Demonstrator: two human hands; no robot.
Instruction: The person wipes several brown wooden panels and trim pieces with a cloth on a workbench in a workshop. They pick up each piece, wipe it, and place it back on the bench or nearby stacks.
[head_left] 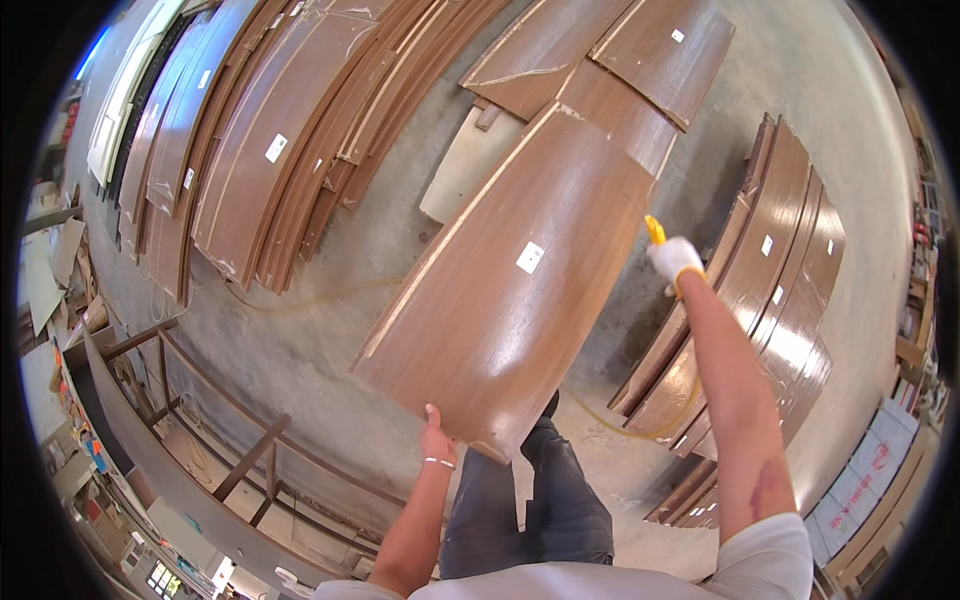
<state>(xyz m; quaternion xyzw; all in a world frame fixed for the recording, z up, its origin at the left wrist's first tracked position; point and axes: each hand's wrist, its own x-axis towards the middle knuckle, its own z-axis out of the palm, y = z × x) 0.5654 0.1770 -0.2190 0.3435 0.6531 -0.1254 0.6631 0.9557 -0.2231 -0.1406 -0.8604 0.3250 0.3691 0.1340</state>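
A long brown wood panel (480, 330) with a glossy face and a small white label lies slantwise in front of me, its near end by my legs. My left hand (434, 440), bare, grips its near left corner. The thumb shows at the edge; the other fingers are mostly hidden. Beside the panel's far right edge, my right hand (677, 259) wears a white glove and is closed round a small yellow hand tool (655, 230). The tool's tip is close to the panel's edge; whether it touches I cannot tell.
More brown panels (600, 85) lie beyond the far end. Stacks of panels stand at the left (290, 150) and right (760, 270). A dark metal frame (245, 462) is at the lower left. A thin yellow hose (310, 298) runs over the concrete floor (300, 345).
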